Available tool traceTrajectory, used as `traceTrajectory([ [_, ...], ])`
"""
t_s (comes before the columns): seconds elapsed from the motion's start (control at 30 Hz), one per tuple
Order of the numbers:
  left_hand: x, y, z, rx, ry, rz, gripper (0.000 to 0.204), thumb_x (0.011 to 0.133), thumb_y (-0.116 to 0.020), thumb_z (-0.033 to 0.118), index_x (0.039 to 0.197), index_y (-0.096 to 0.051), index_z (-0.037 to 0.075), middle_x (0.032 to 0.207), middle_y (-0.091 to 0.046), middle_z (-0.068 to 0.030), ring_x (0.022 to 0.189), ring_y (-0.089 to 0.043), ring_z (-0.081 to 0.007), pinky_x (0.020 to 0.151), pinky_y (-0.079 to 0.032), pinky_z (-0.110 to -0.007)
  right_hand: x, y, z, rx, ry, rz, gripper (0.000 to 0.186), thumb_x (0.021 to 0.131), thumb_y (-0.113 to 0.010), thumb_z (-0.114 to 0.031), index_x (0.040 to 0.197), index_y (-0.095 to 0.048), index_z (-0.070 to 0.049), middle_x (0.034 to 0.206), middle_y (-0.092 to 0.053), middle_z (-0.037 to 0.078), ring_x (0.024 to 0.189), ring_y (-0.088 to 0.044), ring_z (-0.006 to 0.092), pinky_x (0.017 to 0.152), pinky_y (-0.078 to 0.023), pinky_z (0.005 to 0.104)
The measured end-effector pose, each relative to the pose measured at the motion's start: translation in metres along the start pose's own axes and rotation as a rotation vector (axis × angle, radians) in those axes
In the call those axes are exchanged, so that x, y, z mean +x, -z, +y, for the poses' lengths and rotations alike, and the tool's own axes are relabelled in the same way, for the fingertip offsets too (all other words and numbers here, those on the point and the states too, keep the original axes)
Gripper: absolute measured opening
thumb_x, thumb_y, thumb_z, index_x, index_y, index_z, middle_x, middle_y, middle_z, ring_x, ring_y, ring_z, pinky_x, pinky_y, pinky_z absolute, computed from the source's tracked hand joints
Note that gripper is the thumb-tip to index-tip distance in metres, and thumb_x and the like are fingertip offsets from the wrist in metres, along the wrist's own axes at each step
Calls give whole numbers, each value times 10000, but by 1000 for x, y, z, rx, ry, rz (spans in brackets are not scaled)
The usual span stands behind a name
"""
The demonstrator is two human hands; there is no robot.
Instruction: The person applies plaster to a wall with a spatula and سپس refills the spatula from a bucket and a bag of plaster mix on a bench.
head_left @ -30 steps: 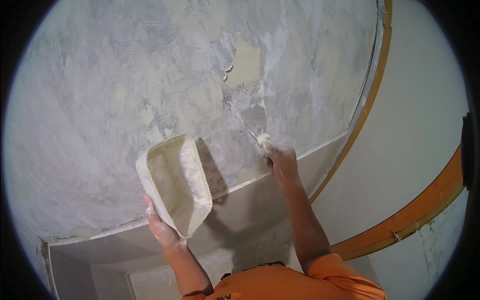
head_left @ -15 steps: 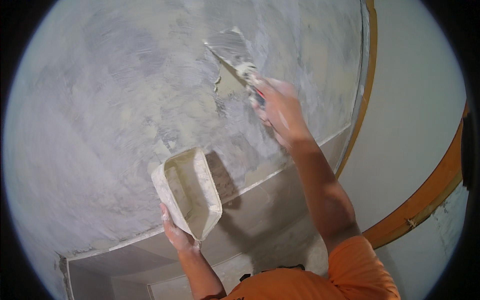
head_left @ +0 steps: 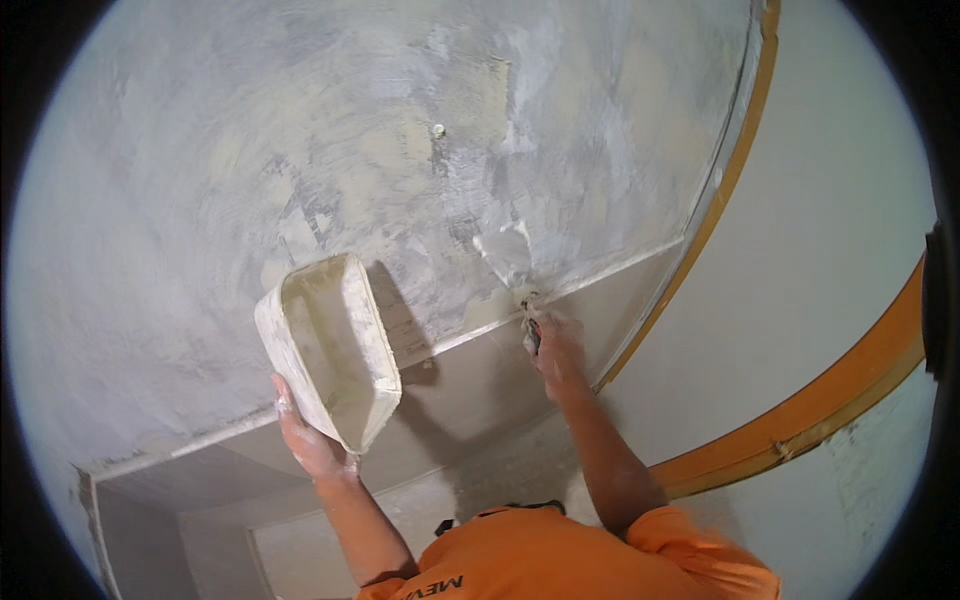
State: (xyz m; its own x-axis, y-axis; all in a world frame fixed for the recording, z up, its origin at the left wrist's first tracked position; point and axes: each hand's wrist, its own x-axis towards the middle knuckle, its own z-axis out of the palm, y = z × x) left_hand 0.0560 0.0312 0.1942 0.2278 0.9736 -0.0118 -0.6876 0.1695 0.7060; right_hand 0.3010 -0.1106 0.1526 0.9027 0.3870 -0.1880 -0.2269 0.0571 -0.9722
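Observation:
My left hand [head_left: 310, 437] is wrapped round the lower side of a white plastic tub [head_left: 383, 350], holding it tilted with its mouth facing me. Streaks of pale filler coat the tub's walls and rim. My right hand [head_left: 558, 348] is closed on the dark handle of a putty knife [head_left: 508, 252]. The knife's broad blade lies against the grey plastered wall [head_left: 250, 150], just above its lower edge trim. A small blob of filler [head_left: 438, 130] sticks to the wall higher up. White filler is smeared on both hands.
A pale edge strip [head_left: 460, 343] runs along the wall's lower border, with a recess [head_left: 220, 500] below it at left. An orange-brown band [head_left: 735, 200] borders the wall at right. Farther right, a thick curved orange-brown edge [head_left: 800, 425] bounds a smooth pale surface [head_left: 790, 280].
My right hand has brought the putty knife down the wall to the lower edge. The tub in my left hand has shifted left and slightly up in view.

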Motion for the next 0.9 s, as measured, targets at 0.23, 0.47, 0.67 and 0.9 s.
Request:
traceTrajectory([
  [0.23, 2, 5, -3, 12, 60, -68, 596, 1090, -430, 415, 1522, -423, 4, 1482, -520, -156, 1304, -555, -292, 1076, -466, -426, 14, -43, -97, -43, 539, -149, 295, 1003, -657, -313, 852, -669, -60, 662, -501, -39, 568, -471, 82, 515, -376, 287],
  [0.47, 4, 29, -4, 2, 67, 76, 582, 1084, -459, 412, 1497, -458, 2, 1454, -542, -151, 1268, -578, -286, 1037, -490, -424, 23, -22, 5, -8, 99, -81, 274, 1021, -667, -298, 899, -684, -53, 681, -522, -43, 572, -454, 59, 499, -340, 256],
  [0.67, 9, 26, -2, -46, 32, 92, 536, 1073, -505, 399, 1455, -507, 24, 1384, -583, -127, 1202, -617, -280, 965, -534, -435, 29, 1, 14, 45, 194, -91, 241, 1008, -653, -292, 886, -663, -85, 725, -548, -34, 598, -483, 57, 506, -375, 235],
  [0.9, 11, 26, -4, 28, 45, 68, 535, 1076, -498, 409, 1448, -509, 24, 1383, -581, -129, 1194, -618, -283, 970, -534, -441, 76, -43, -12, -50, 238, -246, 352, 1005, -665, -330, 755, -643, -85, 659, -537, -27, 544, -465, 62, 476, -377, 241],
])
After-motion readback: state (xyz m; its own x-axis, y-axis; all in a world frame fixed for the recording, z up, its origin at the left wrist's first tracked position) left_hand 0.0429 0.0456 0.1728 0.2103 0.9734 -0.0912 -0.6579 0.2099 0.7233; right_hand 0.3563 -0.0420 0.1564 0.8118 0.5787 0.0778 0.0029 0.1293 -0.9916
